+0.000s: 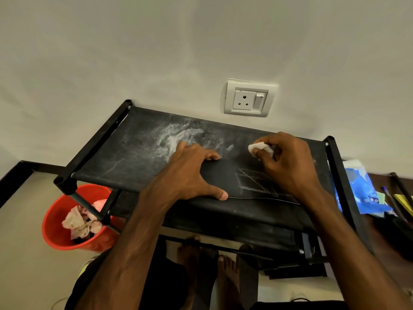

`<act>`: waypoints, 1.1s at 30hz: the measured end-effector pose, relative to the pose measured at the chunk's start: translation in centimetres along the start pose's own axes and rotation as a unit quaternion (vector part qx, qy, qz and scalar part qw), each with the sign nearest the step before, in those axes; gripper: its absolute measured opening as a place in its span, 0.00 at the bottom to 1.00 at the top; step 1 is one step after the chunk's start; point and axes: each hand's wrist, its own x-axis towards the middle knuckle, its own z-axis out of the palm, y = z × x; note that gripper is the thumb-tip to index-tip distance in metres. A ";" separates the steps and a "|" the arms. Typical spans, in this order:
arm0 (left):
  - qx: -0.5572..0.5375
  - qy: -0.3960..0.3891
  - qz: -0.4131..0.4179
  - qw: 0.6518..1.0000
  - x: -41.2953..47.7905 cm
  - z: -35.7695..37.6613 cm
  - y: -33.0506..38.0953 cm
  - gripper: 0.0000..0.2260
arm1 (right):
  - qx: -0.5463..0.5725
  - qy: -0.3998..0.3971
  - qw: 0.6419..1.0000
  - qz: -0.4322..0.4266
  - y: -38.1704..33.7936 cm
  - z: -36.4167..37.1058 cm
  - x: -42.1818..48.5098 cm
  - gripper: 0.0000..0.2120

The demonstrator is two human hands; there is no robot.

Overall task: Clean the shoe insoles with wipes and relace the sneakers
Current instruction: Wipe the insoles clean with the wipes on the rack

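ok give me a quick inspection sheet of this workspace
surface: black fabric rack top, streaked with white dust
job's things: dark insole flat on the rack; white wipe; no sneakers or laces seen
clutter: red bucket of used wipes below left; blue wipe pack and pens at right
grippers: left hand pins the insole; right hand pinches the wipe
cables: nothing seen
surroundings: wall socket behind the rack; bare feet below

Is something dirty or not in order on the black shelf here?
Yes. White powdery smears cover the rack's top shelf, left of the wipe in the right hand. Nothing looks broken.
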 end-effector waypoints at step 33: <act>0.020 -0.037 -0.006 0.999 0.4 0.5 1.1 0.43 | -0.128 -0.152 0.979 -0.042 -2.7 2.3 0.8 0.10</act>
